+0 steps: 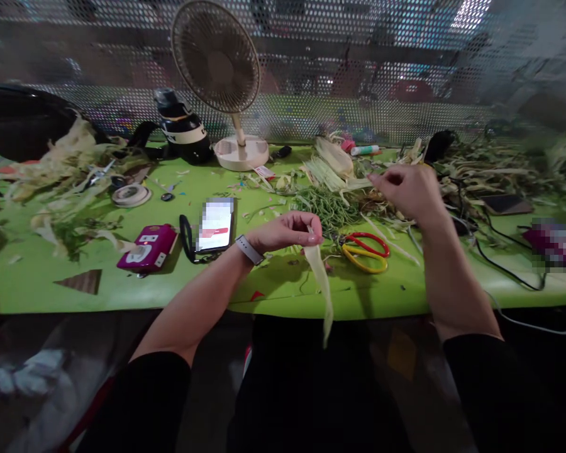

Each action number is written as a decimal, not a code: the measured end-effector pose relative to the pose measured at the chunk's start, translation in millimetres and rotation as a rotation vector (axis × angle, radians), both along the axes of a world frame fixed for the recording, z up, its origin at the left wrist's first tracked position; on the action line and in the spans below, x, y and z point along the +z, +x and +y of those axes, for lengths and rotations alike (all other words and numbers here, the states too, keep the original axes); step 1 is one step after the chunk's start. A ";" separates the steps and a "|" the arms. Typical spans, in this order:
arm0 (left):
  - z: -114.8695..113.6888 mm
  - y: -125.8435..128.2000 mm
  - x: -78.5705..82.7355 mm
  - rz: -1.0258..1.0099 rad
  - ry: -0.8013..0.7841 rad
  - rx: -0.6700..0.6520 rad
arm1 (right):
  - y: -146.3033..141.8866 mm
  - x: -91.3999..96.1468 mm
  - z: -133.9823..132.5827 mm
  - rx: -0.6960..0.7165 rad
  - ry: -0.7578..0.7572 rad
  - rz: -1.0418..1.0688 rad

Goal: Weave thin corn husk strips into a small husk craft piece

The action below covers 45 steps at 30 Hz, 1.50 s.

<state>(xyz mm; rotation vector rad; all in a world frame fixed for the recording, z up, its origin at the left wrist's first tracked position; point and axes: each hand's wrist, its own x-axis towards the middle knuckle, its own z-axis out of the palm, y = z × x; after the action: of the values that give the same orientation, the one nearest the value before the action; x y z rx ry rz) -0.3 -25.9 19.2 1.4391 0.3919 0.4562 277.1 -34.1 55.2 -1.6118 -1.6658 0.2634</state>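
My left hand (287,231), with a watch band at the wrist, pinches the top of a pale strip of corn husk (321,283). The strip hangs down past the table's front edge. Farther right, my right hand (412,192) is closed, its fingertips at the end of a husk piece (356,184) from a heap of corn husks (332,163). Below that heap lies a tangle of thin green strands (327,211). Scissors with red and yellow handles (365,251) rest on the table between my hands, their blades partly hidden by the strands.
A fan (240,153) and a black bottle (183,132) stand at the back. Left of my hands are a phone (214,223), a magenta box (148,248) and a tape roll (131,195). Dried plant matter (495,170) and cables (495,255) lie right; husks (66,163) cover the far left.
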 end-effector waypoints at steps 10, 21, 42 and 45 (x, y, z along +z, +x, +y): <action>9.5 10.4 -16.6 -0.105 0.033 0.375 | -83.7 -34.6 -28.0 0.607 -0.420 0.564; 23.6 8.3 -19.4 -0.182 -0.183 0.613 | -82.3 -49.4 -12.8 0.400 -0.318 0.770; 6.6 29.2 -19.9 -0.175 -0.062 0.889 | -91.8 -55.9 -20.8 0.717 -0.744 0.595; 8.8 29.3 -20.8 -0.187 -0.016 0.918 | -92.9 -57.0 -24.8 0.905 -0.912 0.494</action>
<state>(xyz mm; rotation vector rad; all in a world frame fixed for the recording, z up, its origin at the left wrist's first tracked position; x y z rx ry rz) 29.1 -17.1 -1.6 1.1217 0.8991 1.3061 184.2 -58.8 -1.8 -1.0336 -1.8430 1.9195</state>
